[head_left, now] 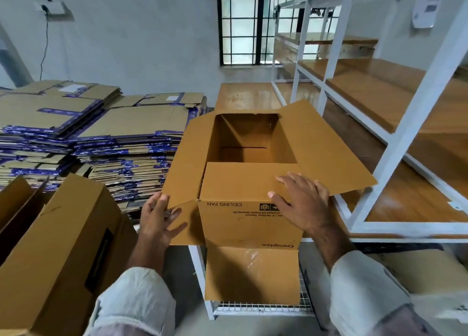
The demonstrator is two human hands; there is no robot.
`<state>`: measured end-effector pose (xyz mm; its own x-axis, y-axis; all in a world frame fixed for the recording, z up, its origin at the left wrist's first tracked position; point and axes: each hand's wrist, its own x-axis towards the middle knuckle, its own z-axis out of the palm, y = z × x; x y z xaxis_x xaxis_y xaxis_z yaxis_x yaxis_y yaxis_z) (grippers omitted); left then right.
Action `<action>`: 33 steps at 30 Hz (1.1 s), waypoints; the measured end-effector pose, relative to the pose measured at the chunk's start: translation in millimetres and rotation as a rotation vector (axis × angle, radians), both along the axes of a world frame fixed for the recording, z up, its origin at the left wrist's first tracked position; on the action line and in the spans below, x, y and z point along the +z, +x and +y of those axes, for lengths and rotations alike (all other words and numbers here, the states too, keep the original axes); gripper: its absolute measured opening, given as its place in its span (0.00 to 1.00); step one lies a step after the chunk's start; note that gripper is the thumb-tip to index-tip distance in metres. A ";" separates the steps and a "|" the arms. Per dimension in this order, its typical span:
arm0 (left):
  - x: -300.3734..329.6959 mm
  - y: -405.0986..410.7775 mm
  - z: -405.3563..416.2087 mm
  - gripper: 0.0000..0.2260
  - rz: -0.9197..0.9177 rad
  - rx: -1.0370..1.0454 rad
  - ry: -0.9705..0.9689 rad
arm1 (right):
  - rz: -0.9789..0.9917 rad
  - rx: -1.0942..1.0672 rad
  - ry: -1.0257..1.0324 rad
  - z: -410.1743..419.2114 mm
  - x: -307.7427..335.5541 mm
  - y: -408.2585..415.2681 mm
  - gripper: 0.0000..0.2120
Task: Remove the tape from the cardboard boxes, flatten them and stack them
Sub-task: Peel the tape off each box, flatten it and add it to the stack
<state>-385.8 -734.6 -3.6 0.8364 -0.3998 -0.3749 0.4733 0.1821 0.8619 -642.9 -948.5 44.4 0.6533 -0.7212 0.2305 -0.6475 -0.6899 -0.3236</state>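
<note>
An open brown cardboard box (249,221) printed "CEILING FAN" upside down stands in the middle with its top flaps spread out and its inside empty. My right hand (301,206) lies flat with spread fingers on the near top flap and the box's upper front edge. My left hand (158,217) touches the left flap's corner with fingers spread. A lower flap with a shred of clear tape (250,259) hangs down in front. Stacks of flattened boxes with blue tape (121,143) lie to the left.
Another brown box (60,254) stands at the near left, close to my left arm. A white metal rack with wooden shelves (395,112) fills the right side. A white wire-mesh frame (255,307) sits under the open box. A barred window (245,23) is behind.
</note>
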 end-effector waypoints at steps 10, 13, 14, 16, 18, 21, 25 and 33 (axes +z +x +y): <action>106.4 35.2 -2.9 0.11 -0.652 -0.173 0.199 | 0.165 0.085 0.133 -30.8 62.2 67.3 0.41; 129.4 28.4 -11.6 0.12 -0.722 -0.312 0.324 | 0.232 0.123 0.260 -32.0 82.4 81.8 0.38; 133.3 28.0 -14.4 0.11 -0.726 -0.342 0.370 | 0.267 0.133 0.221 -29.0 90.5 83.9 0.35; 137.5 28.6 -19.0 0.10 -0.720 -0.376 0.432 | 0.211 0.138 0.054 -16.0 110.4 76.6 0.28; 137.8 31.1 -23.6 0.08 -0.699 -0.378 0.445 | 0.064 0.150 -0.045 5.2 138.2 54.8 0.19; 136.1 35.5 -29.9 0.06 -0.664 -0.374 0.398 | 0.111 0.264 0.064 56.7 168.0 13.8 0.17; 132.3 48.1 -40.1 0.06 -0.684 -0.383 0.457 | 0.319 0.404 0.229 99.3 118.3 5.7 0.28; 140.0 74.6 -40.6 0.06 -0.732 -0.559 0.457 | 0.225 0.212 0.291 84.6 82.6 43.2 0.17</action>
